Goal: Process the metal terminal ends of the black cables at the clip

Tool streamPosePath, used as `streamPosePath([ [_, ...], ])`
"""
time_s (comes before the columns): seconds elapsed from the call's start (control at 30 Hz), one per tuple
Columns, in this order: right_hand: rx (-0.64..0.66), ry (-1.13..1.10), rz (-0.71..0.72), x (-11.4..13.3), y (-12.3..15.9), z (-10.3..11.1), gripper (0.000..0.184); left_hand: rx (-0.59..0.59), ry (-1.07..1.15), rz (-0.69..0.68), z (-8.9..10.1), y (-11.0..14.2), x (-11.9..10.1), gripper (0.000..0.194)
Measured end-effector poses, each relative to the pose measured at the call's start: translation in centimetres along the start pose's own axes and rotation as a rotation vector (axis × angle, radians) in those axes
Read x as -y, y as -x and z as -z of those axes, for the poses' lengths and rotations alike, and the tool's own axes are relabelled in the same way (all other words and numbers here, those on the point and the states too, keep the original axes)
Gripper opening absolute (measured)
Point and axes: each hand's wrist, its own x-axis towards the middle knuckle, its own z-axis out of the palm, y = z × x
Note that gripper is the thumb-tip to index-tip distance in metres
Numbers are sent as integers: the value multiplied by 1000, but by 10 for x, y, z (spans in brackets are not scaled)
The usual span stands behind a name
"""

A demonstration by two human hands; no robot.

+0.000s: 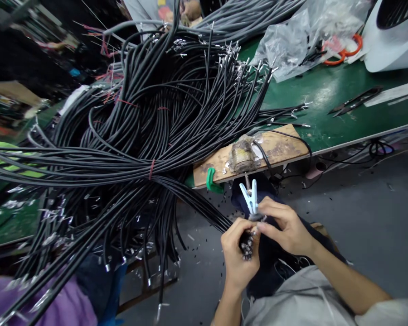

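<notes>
My left hand (237, 253) is closed around the ends of a small bunch of black cables (246, 244), whose stripped tips poke out below my fingers. My right hand (285, 228) pinches the top of the same bunch, just beside a pale blue clothes-peg clamp (250, 197) that stands upright under a taped tool (242, 156) on a wooden board (279, 147). The held cables run left into a huge bundle of black cables (146, 131) tied with a red band.
The green bench (326, 90) carries a clear plastic bag (292, 40), orange-handled scissors (343, 52), black snips (355, 100) and a white object (391, 40). A green clamp (211, 180) grips the board's edge. Cut bits litter the grey floor (360, 203). Purple cloth (57, 308) lies lower left.
</notes>
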Motion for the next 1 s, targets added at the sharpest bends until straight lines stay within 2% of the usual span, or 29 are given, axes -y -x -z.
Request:
streamPosePath([
  [0.07, -49, -44, -34, 0, -1, -10, 15, -31, -39, 6, -3, 1, 1, 18],
  [0.13, -180, -29, -39, -2, 1, -19, 16, -70, -70, 15, -7, 2, 2, 21],
  [0.23, -329, 181, 96, -4, 4, -23, 18, -94, -85, 36, -8, 2, 4, 20],
  [0.27, -327, 261, 145, -4, 4, -21, 20, -80, -90, 44, -7, 2, 4, 21],
  [0.33, -234, 312, 162, -3, 4, -13, 26, 1, -84, 41, -2, 0, 4, 25],
  [0.4, -77, 159, 57, -2, 3, -6, 33, 105, -31, -16, 4, -2, 5, 26],
  [0.47, 22, -166, -102, -2, 2, -4, 42, 143, 59, -94, 8, -4, 5, 24],
  [0.57, 14, -651, -400, -3, 3, -10, 47, 76, 147, -131, 9, -6, 5, 20],
  [0.63, 15, -794, -577, -3, 3, -14, 43, 44, 162, -112, 8, -7, 4, 18],
  [0.73, 67, -763, -688, -2, -1, -10, 38, 5, 176, -107, 4, -7, 3, 10],
  [0.87, 108, -607, -694, -2, -18, 5, 37, -49, 182, -127, -1, -7, 4, 9],
  [0.93, 60, -521, -653, 0, -27, 13, 36, -68, 188, -135, -2, -7, 5, 11],
  [1.0, -70, -366, -546, 4, -30, 20, 32, -88, 203, -141, -2, -5, 5, 13],
])
